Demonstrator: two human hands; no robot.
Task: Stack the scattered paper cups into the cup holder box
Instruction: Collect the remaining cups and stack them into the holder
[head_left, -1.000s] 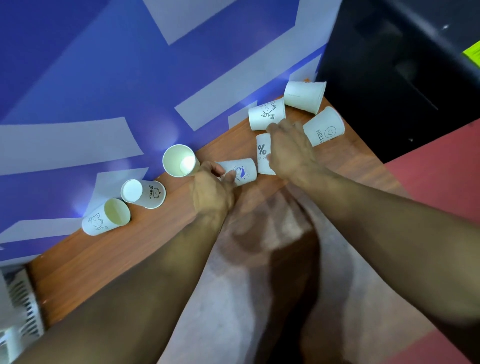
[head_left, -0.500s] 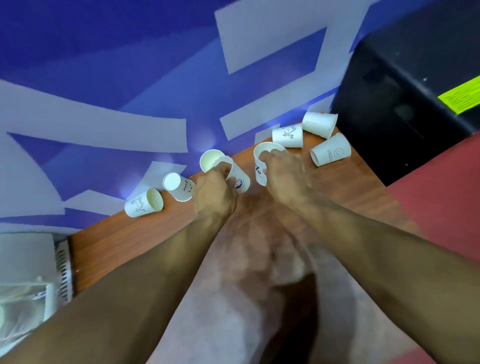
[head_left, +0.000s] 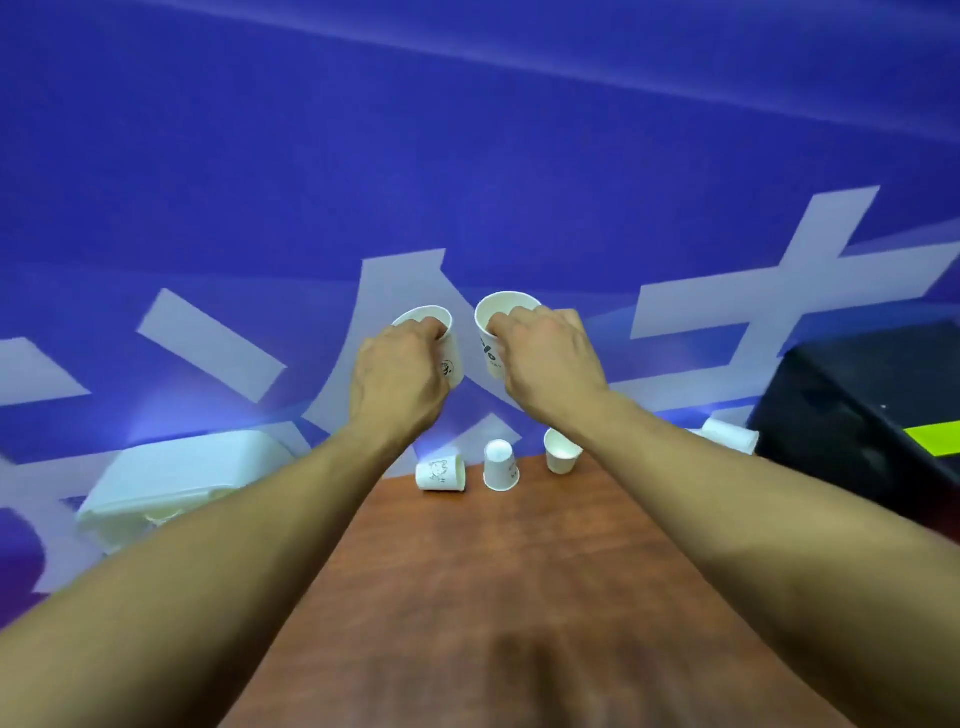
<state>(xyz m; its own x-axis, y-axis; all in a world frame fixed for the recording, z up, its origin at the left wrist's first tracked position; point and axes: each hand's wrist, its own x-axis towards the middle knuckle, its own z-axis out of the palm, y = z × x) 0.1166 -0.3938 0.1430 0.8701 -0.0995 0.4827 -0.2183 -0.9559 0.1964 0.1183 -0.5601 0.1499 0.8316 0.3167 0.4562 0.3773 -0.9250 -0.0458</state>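
over the bench my left hand curls its fingers round the left cup, my right hand grips the right cup, both mouths up, near but apart; white box lower left, nearest my left hand

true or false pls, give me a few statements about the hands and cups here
1. The left hand and right hand each hold a cup. True.
2. The % cup in the right hand is mouth down. False: its mouth faces up.
3. The two held cups are nested. False: the % cup and the left cup are apart, side by side.
4. Three cups show on the table between the forearms. True.
5. All three stand upright. False: the tipped cup lies on its side, the middle cup is mouth down, and only the upright cup stands mouth up.
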